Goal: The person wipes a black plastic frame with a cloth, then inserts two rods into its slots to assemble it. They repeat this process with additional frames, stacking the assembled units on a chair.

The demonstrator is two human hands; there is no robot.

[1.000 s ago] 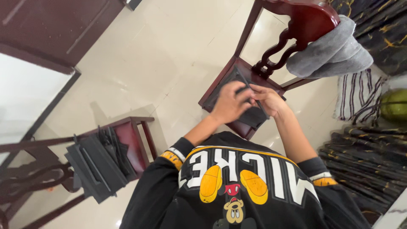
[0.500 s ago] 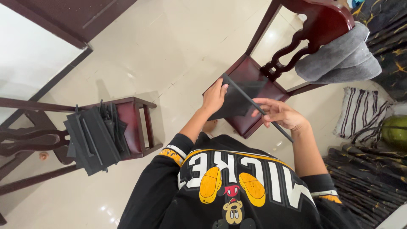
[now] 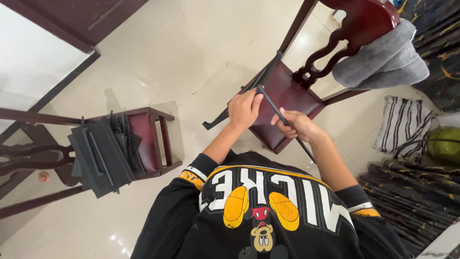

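Black flat pieces: two thin dark panels seen edge-on, held above the front chair's seat. First black piece [image 3: 244, 91] runs from low near the seat's left edge up toward the chair back; second black piece [image 3: 282, 120] crosses it, slanting down toward the seat's near corner.

Floor [image 3: 158, 52]: pale glossy tile, carries everything listed.

Black jersey [image 3: 258, 211]: worn by the person, white lettering and a cartoon print, yellow-banded cuffs; fills the lower middle of the view.

Front chair [image 3: 287, 96]: dark red wood, carved back, stands ahead of the person. Grey cloth [image 3: 383, 62] draped over the top of its back.

Side chair [image 3: 153, 139]: dark red wood, to the person's left, well apart from the front chair. Stack of black pieces [image 3: 103, 156] rests on its seat, overhanging the outer edge, several leaning upright.

Striped cushion [image 3: 405, 127]: on the floor beside the front chair's right side. Green round object [image 3: 443, 144] just beside it; kind cannot be told.

Left hand [image 3: 244, 110]: fingers curled shut around the first black piece, over the seat's left edge.

Right hand [image 3: 299, 125]: closed on the second black piece, thumb and fingers pinching it over the seat's near corner.
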